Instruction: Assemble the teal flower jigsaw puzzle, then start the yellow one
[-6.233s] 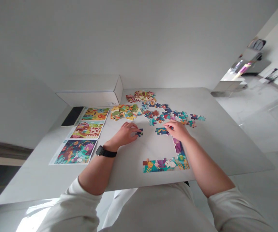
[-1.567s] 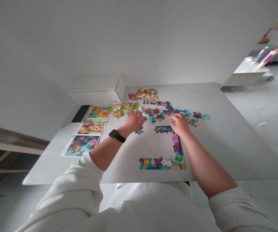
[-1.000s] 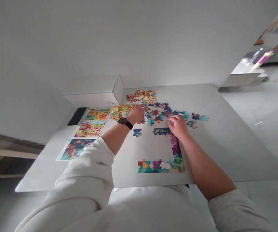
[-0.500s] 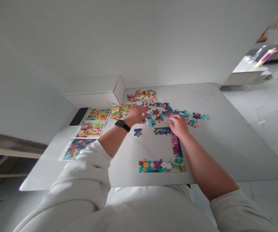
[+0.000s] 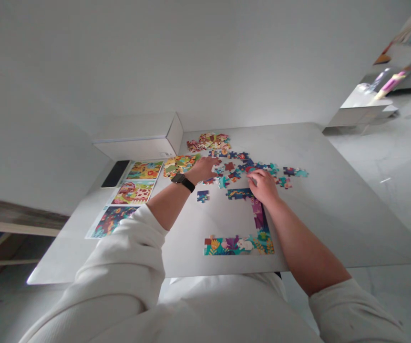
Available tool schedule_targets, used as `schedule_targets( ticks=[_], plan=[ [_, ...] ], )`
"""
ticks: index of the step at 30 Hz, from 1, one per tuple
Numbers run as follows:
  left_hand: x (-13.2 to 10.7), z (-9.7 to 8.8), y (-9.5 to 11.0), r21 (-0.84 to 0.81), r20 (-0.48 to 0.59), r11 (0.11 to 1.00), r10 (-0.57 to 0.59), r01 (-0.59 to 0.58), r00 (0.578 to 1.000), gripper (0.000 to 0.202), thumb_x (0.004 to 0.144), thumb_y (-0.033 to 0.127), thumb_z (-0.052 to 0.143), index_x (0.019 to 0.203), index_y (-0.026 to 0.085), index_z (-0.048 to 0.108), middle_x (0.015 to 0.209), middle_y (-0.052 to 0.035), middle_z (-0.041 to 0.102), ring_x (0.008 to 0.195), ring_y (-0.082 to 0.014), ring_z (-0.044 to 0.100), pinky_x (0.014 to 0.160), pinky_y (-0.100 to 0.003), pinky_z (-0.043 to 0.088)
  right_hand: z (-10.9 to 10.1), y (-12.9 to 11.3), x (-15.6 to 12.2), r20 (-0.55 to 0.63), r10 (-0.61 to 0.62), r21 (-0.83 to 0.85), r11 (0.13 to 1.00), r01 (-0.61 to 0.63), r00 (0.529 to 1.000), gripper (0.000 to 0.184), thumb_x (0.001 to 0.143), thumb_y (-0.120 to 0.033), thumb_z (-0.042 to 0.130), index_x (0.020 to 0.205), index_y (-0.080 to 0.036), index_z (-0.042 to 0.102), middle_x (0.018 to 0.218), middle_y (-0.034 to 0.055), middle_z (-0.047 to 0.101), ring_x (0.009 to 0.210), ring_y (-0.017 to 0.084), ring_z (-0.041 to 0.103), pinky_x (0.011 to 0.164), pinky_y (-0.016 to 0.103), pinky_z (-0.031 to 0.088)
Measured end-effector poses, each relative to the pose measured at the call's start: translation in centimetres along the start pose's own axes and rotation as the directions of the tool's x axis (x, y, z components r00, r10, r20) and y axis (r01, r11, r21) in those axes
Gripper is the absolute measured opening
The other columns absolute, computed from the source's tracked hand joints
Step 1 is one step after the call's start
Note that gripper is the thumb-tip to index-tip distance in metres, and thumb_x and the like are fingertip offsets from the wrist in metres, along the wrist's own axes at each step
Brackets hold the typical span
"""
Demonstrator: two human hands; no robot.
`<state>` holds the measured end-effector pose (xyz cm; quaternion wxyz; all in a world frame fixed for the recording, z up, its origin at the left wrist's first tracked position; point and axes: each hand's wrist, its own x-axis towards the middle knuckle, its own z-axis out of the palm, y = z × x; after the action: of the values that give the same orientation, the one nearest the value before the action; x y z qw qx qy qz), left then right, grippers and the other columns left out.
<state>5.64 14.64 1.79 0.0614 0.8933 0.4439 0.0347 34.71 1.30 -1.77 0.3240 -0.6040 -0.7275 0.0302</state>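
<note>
Loose jigsaw puzzle pieces (image 5: 229,166) lie in a spread pile on the table. My left hand (image 5: 205,170), with a black watch on its wrist, reaches over the pile's left side, its fingers apart and holding nothing that I can see. At the right of the pile, the fingers of my right hand (image 5: 263,185) are curled together beside a red piece (image 5: 250,169); what lies between their tips is hidden. Nearer to me is a partly joined puzzle border (image 5: 239,245), with a rabbit along its lower strip. A separate dark blue piece (image 5: 202,196) rests left of the border's upper strip (image 5: 240,194).
A picture sheet (image 5: 132,192) with three scenes lies at the left, next to a black phone (image 5: 116,174). Behind them a white box (image 5: 137,143) stands against the wall. Yellow-green pieces (image 5: 177,166) and a farther pink heap (image 5: 210,141) are grouped separately.
My left hand has shifted slightly to the right over the pile, with its fingers more stretched out. My right hand stays almost where it was. The view has moved a little.
</note>
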Motion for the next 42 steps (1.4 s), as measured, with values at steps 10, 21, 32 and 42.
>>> schedule_targets(
  ticks=[10, 21, 32, 42],
  plan=[
    [2.2, -1.4, -0.2, -0.106, 0.076, 0.994, 0.047, -0.038, 0.996, 0.055, 0.075, 0.034, 0.089, 0.127, 0.019, 0.077, 0.123, -0.0104, 0.081, 0.111, -0.0287, 0.075, 0.096, -0.033, 0.057, -0.1, 0.3, 0.1, 0.022, 0.009, 0.016, 1.0, -0.009, 1.0, 0.026, 0.099, -0.019, 0.062, 0.11, -0.023, 0.084, 0.118, 0.0133, 0.077, 0.115, 0.032, 0.071, 0.111, 0.051, 0.055],
    [-7.7, -3.0, 2.1, -0.924, -0.05, 0.361, -0.442, 0.127, 0.896, 0.039, 0.078, 0.048, 0.092, 0.089, 0.018, 0.069, 0.075, 0.0, 0.07, 0.068, -0.0157, 0.069, 0.071, -0.03, 0.059, -0.6, 0.5, 0.3, -0.034, 0.013, 0.1, 0.995, -0.01, 0.999, 0.025, 0.096, -0.018, 0.062, 0.106, -0.024, 0.084, 0.116, 0.0131, 0.077, 0.114, 0.033, 0.071, 0.112, 0.053, 0.054],
    [-20.0, -0.5, 6.8, -0.994, 0.031, -0.106, -0.517, -0.028, 0.855, 0.057, 0.07, 0.051, 0.101, 0.099, 0.02, 0.064, 0.084, 0.0029, 0.074, 0.075, -0.0125, 0.074, 0.084, -0.03, 0.063, -3.4, -1.6, 0.7, -0.14, -0.025, 0.294, 0.953, 0.065, 0.99, 0.021, 0.095, -0.028, 0.064, 0.101, -0.026, 0.084, 0.114, 0.0116, 0.08, 0.115, 0.032, 0.074, 0.112, 0.053, 0.056],
    [-19.5, 0.7, 7.8, -0.99, 0.015, -0.133, -0.427, -0.046, 0.904, 0.069, 0.059, 0.059, 0.106, 0.096, 0.019, 0.064, 0.079, 0.0025, 0.073, 0.073, -0.0148, 0.075, 0.083, -0.035, 0.065, -5.4, -9.8, -2.0, 0.286, -0.078, 0.508, 0.857, -0.082, 0.955, 0.039, 0.098, -0.051, 0.071, 0.127, -0.027, 0.08, 0.098, 0.0051, 0.081, 0.084, 0.022, 0.074, 0.08, 0.036, 0.06]
  ],
)
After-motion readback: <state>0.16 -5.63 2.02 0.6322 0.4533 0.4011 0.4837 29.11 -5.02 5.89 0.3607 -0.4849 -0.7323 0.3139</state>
